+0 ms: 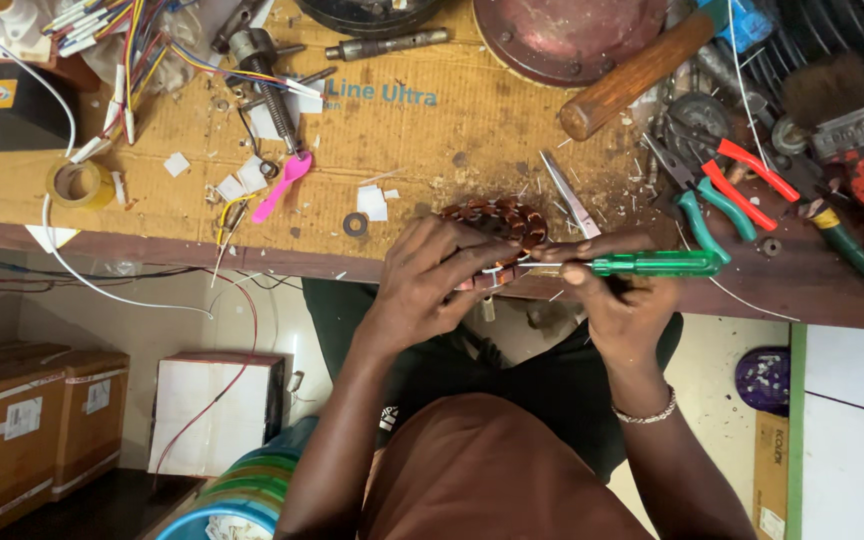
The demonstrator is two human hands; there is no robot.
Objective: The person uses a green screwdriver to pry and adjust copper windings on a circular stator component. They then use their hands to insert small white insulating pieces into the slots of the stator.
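My left hand (pixel 430 280) grips a round copper-wound coil ring (pixel 500 222) at the front edge of the workbench, fingers wrapped over its near side. My right hand (pixel 607 290) holds a green-handled screwdriver (pixel 652 264) level, its metal tip pointing left into the ring's near edge beside my left fingers. A beaded bracelet sits on my right wrist. Part of the ring is hidden under my left hand.
A cardboard sheet (pixel 392 150) covers the bench, with a pink plastic spoon (pixel 282 185), tape roll (pixel 76 183), coloured wires (pixel 142 40), a wooden-handled hammer (pixel 632 75), scissors (pixel 569 195), and red and green pliers (pixel 727 185). Cardboard boxes (pixel 37 420) stand on the floor at left.
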